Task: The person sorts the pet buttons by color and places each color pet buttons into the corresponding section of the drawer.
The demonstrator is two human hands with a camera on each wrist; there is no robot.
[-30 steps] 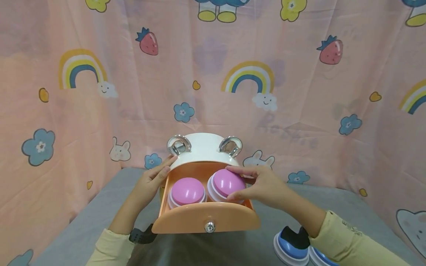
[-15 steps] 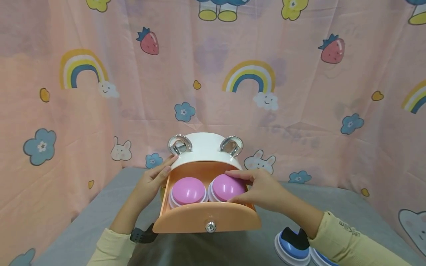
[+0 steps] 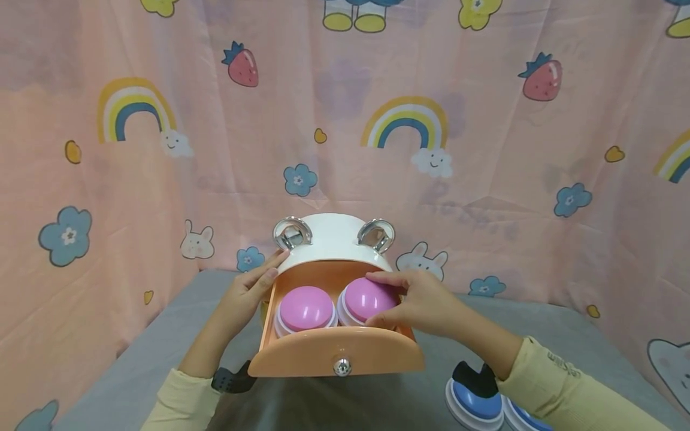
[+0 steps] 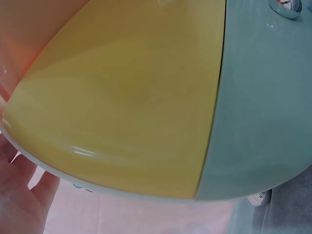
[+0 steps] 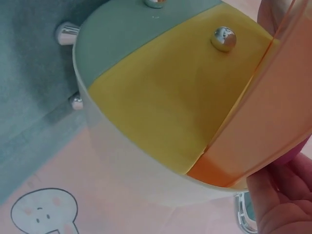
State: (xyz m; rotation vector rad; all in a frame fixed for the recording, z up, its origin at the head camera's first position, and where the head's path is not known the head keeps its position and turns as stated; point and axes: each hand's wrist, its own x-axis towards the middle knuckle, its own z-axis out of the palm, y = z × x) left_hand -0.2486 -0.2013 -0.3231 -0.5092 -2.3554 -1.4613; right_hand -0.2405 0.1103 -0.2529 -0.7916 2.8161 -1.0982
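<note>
In the head view an orange drawer (image 3: 339,353) is pulled out of a rounded white mini cabinet (image 3: 334,236). Two round push buttons with pink domes and white bases are inside it. The right-hand pink button (image 3: 369,299) leans slightly, its dome between the thumb and fingers of my right hand (image 3: 428,302). Beside it, the left-hand pink button (image 3: 306,308) sits flat. My left hand (image 3: 245,296) rests against the cabinet's left side with fingers extended. From the left wrist, the yellow drawer front (image 4: 131,107) hides most of that hand's work.
Two similar buttons with blue domes, one of them a blue button (image 3: 477,401), lie on the grey cloth (image 3: 162,353) under my right forearm. Silver ring ears (image 3: 291,233) top the cabinet. A green drawer front (image 5: 131,39) sits below the yellow one. Behind hangs a patterned pink curtain (image 3: 334,167).
The right-hand pink button dipped lower into the drawer half a second ago and is now raised and tilted a little again, moving with my right hand. My left hand stays put.
</note>
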